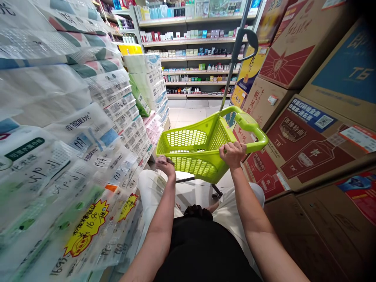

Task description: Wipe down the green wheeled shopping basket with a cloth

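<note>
A lime-green shopping cart [194,162] with a perforated plastic basket stands crosswise in front of me, its loop handle at the right. The basket holds nothing that I can see. My right hand [233,154] is closed over the near rim beside the handle. At the left end, my left hand [166,164] has its fingers curled against the basket's lower corner, partly hidden and a little blurred. Below the basket, a dark leg of the cart [216,190] reaches the floor between my feet.
Wrapped paper packs [96,129] are piled high along my left. Stacked cartons [305,137] wall the right side. A grey pole with a looped grip [234,55] rises behind the cart. Shelves of small boxed goods [190,58] cross the aisle's far end, beyond the tiled floor [190,113].
</note>
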Tool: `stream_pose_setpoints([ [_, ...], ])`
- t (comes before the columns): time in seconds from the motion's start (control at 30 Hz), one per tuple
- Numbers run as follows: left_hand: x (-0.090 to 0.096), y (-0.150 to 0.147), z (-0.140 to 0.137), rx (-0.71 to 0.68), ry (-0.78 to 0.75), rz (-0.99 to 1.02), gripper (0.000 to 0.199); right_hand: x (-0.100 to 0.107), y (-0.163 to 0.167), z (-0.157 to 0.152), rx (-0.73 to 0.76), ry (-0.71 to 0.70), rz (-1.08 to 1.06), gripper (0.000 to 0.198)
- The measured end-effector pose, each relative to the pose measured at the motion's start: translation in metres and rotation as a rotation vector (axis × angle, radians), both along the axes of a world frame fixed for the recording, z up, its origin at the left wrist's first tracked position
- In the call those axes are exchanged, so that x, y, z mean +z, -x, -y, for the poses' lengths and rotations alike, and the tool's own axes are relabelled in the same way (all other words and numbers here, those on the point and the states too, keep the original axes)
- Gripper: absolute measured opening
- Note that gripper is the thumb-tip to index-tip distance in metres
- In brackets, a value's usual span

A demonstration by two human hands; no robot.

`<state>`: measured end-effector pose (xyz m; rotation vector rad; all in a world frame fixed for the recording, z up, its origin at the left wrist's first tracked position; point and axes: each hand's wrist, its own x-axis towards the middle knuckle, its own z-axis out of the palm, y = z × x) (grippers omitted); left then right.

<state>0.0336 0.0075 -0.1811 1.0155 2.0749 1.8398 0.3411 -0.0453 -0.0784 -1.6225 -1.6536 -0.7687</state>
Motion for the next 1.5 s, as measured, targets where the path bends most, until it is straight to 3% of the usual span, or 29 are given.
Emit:
stream_pose_setpoints([
  [0.13, -0.002, -0.02, 0.008, -0.01, -0.014, -0.003, 0.034, 0.0, 0.0, 0.0, -0.003, -0.008, 0.017, 0.027],
  [0.27, 0.019, -0.013, 0.0, 0.069, -0.074, -0.045, 0.036, 0.001, 0.0, 0.002, 0.003, -0.003, 0.026, 0.026],
  [0.33, 0.027, -0.021, 0.004, -0.069, -0.125, -0.166, 0.037, 0.001, 0.0, 0.002, 0.009, 0.001, 0.016, 0.026],
  [0.47, 0.033, -0.069, 0.031, -0.564, -0.247, -0.479, 0.044, 0.001, -0.002, 0.001, 0.029, 0.004, -0.005, 0.025],
  [0.57, 0.037, -0.087, 0.04, -0.728, -0.248, -0.616, 0.049, 0.002, -0.005, 0.001, 0.043, 0.01, 0.029, 0.026],
  [0.63, 0.04, -0.075, 0.035, -0.687, -0.185, -0.637, 0.044, 0.002, -0.007, 0.001, 0.05, 0.016, 0.055, 0.026],
  [0.77, 0.046, -0.023, 0.02, -0.485, -0.023, -0.582, 0.035, -0.001, -0.008, -0.003, 0.05, 0.013, 0.059, 0.027],
  [0.87, 0.048, -0.004, 0.014, -0.433, 0.048, -0.573, 0.033, -0.003, -0.013, -0.013, 0.043, 0.011, 0.033, 0.027],
  [1.1, 0.041, -0.053, 0.025, -0.538, 0.029, -0.601, 0.045, 0.001, -0.045, -0.045, -0.005, 0.091, -0.062, 0.029],
  [1.2, 0.038, -0.076, 0.035, -0.629, -0.009, -0.628, 0.053, -0.007, -0.028, -0.049, 0.003, 0.155, -0.087, 0.026],
  [1.33, 0.04, -0.093, 0.047, -0.73, -0.026, -0.661, 0.056, -0.035, 0.02, -0.043, 0.199, 0.322, -0.06, 0.023],
  [1.5, 0.045, -0.073, 0.055, -0.737, 0.035, -0.7, 0.05, -0.059, 0.028, -0.041, 0.171, 0.308, -0.172, 0.026],
])
